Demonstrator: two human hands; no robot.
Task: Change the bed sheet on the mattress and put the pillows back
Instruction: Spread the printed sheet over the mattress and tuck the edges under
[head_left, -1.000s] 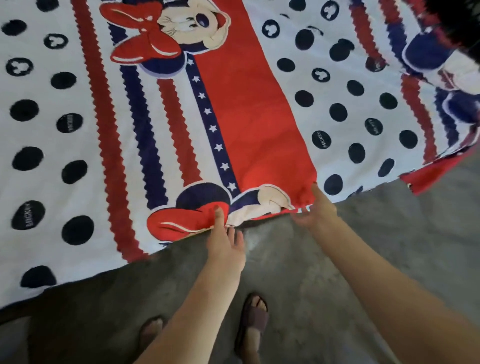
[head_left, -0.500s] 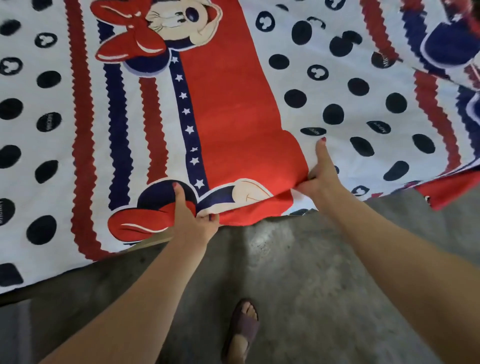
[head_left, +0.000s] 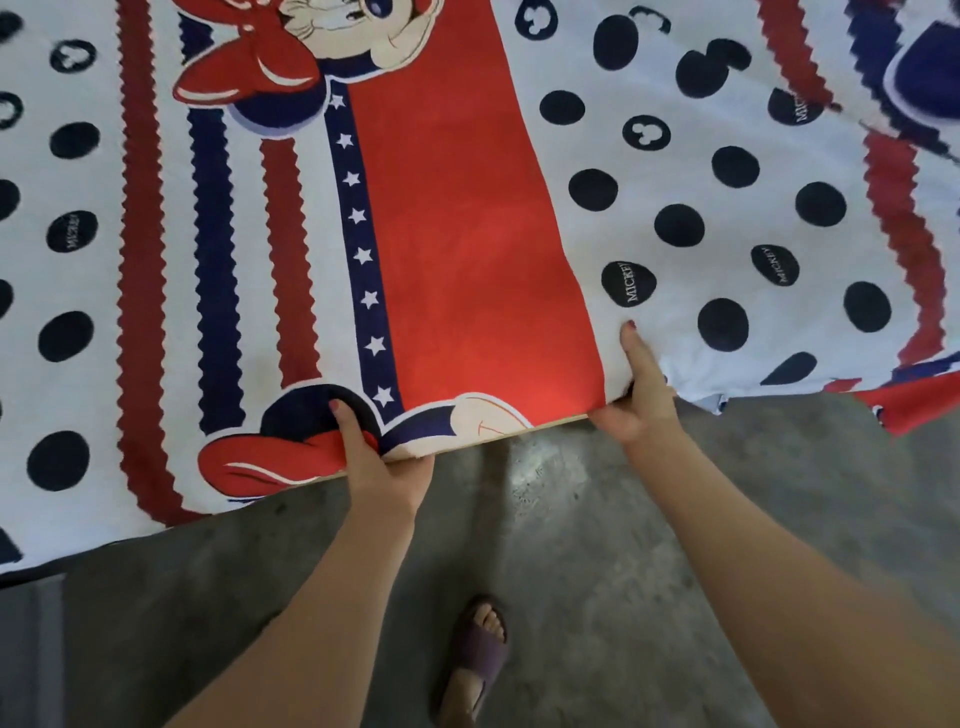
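Both the left hand (head_left: 382, 467) and right hand (head_left: 641, 400) gripped the near edge of the polka-dotted, red-striped cartoon bed sheet (head_left: 467, 234), thumbs on top.

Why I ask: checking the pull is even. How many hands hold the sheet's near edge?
2. The left hand grips the bed sheet at the red shoe print; the right hand, where red panel meets dotted white.

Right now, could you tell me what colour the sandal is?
Dull purple; the sandal shows in the head view, on the grey floor.
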